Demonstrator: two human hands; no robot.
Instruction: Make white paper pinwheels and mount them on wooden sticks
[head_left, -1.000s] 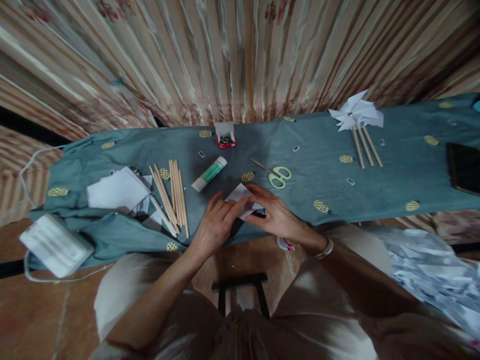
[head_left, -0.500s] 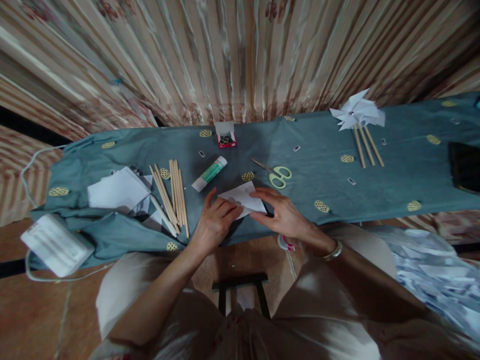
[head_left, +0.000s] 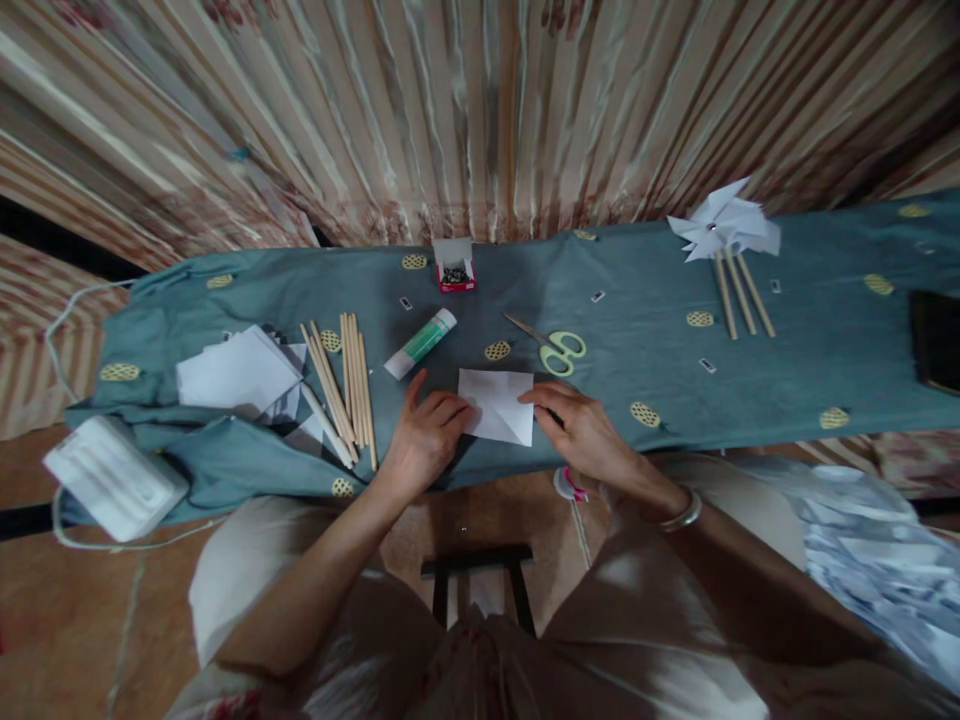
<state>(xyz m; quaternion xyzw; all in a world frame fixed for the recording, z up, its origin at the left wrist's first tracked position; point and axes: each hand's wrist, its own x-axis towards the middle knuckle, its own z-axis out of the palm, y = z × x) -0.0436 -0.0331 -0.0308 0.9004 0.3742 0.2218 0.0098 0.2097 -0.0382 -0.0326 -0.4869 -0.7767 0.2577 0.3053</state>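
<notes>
A white square of paper (head_left: pixel 498 405) with a faint crease lies at the near edge of the cloth-covered table. My left hand (head_left: pixel 426 435) pinches its left edge, the fingers bent together. At the right edge, my right hand (head_left: pixel 581 425) grips the paper between thumb and forefinger. Just beyond the paper are a green and white glue stick (head_left: pixel 421 343), green-handled scissors (head_left: pixel 557 350) with slightly parted blades, and an open red box (head_left: pixel 455 276) of small dark pieces.
Several wooden sticks (head_left: pixel 360 385) and a stack of white paper (head_left: pixel 238 375) lie left, near a white box-shaped device (head_left: pixel 116 478) with a cord. White paper pinwheels (head_left: pixel 724 225) on sticks lie right. A dark object (head_left: pixel 936 342) sits at far right.
The paper has turned from a slant to nearly square with the table edge and shows more of its surface. My right hand has shifted slightly right, with its fingers now at the paper's right edge.
</notes>
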